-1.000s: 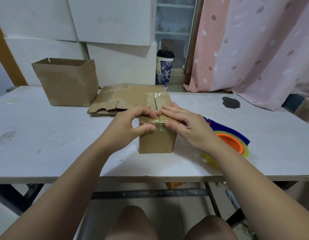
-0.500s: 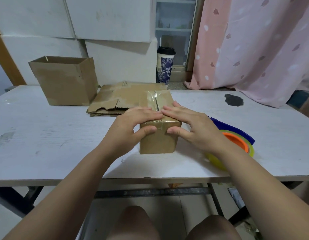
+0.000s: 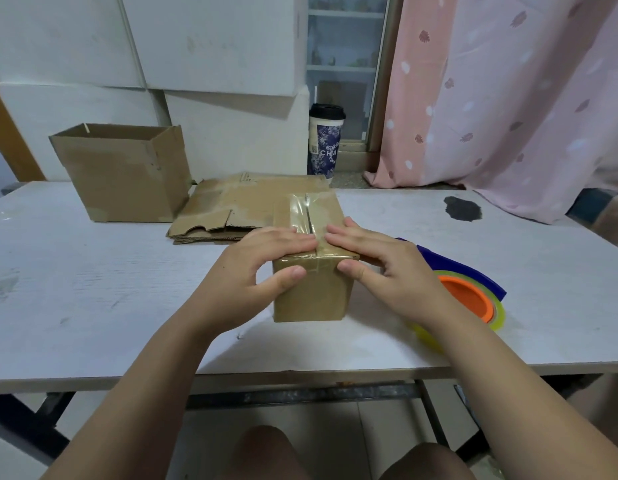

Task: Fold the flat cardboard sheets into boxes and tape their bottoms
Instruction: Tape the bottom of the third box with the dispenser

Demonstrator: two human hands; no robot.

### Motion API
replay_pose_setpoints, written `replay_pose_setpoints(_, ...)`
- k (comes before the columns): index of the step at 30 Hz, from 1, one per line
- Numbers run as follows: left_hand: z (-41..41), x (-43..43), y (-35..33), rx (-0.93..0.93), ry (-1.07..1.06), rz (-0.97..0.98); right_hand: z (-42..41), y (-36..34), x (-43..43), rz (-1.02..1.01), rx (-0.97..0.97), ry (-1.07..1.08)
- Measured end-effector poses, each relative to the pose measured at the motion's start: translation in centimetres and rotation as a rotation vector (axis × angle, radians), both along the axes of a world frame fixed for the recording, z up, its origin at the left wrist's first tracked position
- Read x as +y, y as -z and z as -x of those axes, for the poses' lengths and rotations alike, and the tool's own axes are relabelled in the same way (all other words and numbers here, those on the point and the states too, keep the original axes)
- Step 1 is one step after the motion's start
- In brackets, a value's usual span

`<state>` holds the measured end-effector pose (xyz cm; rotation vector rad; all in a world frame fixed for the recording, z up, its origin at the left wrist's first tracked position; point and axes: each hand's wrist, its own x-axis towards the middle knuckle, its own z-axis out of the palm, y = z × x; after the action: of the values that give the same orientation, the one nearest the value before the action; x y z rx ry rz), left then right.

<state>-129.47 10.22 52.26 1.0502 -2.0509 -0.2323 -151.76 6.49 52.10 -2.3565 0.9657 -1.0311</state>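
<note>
The flat left hand [image 3: 262, 268] and right hand [image 3: 380, 266] press clear shiny tape [image 3: 300, 213] onto the small brown cardboard box [image 3: 311, 299]; best rub it firmly toward 12 o'clock.

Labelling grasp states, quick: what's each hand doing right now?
Left hand: open, fingers flat on top of the small box, thumb on its front.
Right hand: open, pressing the same box likewise.

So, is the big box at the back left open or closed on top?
Open. The big box stands upright and its inner wall shows through the top.
</note>
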Motion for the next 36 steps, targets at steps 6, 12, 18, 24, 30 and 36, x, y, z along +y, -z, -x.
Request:
replay_pose_setpoints(6,-0.2,-0.2,-0.5,-0.079,-0.036,0.042,-0.5,0.4,0.3,0.029,-0.046,0.039)
replay_pose_setpoints(12,-0.3,0.1,-0.5,-0.065,-0.006,-0.010,-0.4,-0.2,0.4,0.017,0.022,0.056)
replay_pose_setpoints(18,0.9,1.1,-0.4,-0.127,-0.114,0.158,-0.6,-0.5,1.5,0.062,0.101,0.095)
replay_pose_setpoints(24,2.9,2.8,0.6,-0.276,-0.323,0.247,-0.9,-0.2,3.1,-0.039,-0.050,0.081)
replay_pose_setpoints(30,4.9,3.0,0.7,-0.057,-0.315,0.370,-1.7,0.5,4.0,0.030,-0.098,0.138)
replay_pose_setpoints(36,3.0,4.2,-1.6,-0.072,-0.221,0.112,-1.2,-0.2,4.2,-0.074,-0.084,0.026)
